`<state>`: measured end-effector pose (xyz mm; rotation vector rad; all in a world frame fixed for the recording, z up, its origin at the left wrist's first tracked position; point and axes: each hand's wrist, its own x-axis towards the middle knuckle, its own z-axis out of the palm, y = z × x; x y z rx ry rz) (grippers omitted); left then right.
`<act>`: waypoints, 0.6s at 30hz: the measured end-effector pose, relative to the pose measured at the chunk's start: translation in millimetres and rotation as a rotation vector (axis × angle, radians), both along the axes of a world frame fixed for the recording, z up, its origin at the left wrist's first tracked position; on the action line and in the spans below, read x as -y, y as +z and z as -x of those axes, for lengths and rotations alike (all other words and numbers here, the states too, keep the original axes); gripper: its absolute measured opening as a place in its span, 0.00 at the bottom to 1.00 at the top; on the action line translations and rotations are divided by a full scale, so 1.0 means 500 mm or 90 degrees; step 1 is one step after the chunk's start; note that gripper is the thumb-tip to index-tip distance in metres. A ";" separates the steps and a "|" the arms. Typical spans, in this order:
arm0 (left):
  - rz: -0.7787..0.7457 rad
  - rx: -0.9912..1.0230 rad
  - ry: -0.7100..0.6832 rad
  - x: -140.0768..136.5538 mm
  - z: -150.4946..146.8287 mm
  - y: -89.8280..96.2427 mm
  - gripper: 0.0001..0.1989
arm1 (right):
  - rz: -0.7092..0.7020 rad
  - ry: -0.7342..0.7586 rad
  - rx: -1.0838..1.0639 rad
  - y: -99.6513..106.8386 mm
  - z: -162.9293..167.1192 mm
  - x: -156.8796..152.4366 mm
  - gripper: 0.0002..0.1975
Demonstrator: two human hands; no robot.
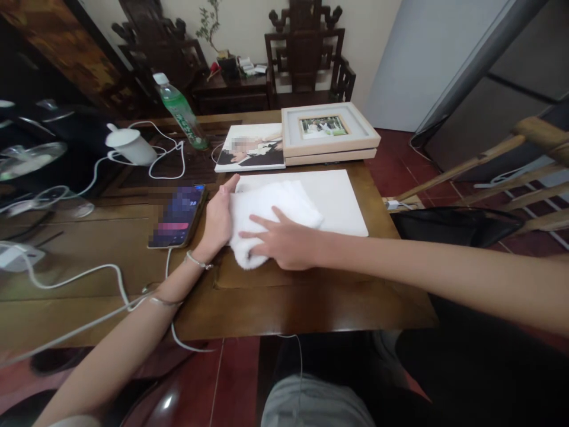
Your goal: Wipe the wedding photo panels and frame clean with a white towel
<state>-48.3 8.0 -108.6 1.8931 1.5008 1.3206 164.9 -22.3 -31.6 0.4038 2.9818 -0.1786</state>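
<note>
Pressing down on a folded white towel [267,216], the right hand [284,240] lies flat with its fingers spread across the cloth, while the left hand [219,219] is open and set upright against the towel's left edge, thumb pointing away from the person. Neither hand pinches the cloth. The towel lies partly on a white board [338,198] and partly on the bare wooden surface [311,296], toward its front. Just left of the left hand a phone [178,216] lies with its screen lit, a white cable [89,279] running from it across the wood. Behind the board a photo print [251,148] lies flat beside a framed picture [329,130]. Farther left a green bottle [180,110] and a white cup [128,145] rest on the surface.
</note>
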 end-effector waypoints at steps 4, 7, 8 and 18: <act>0.003 -0.065 0.018 0.013 -0.015 0.013 0.38 | 0.059 0.017 0.027 0.033 -0.036 0.032 0.25; 0.013 -0.178 -0.011 0.019 -0.023 0.017 0.34 | 0.089 -0.067 0.036 0.055 -0.056 0.012 0.22; 0.019 -0.204 -0.023 0.019 -0.024 0.016 0.33 | 0.093 -0.101 0.039 0.059 -0.061 -0.001 0.22; 0.050 -0.316 -0.081 0.014 -0.023 0.008 0.26 | 0.018 -0.339 -0.037 0.035 -0.021 -0.131 0.28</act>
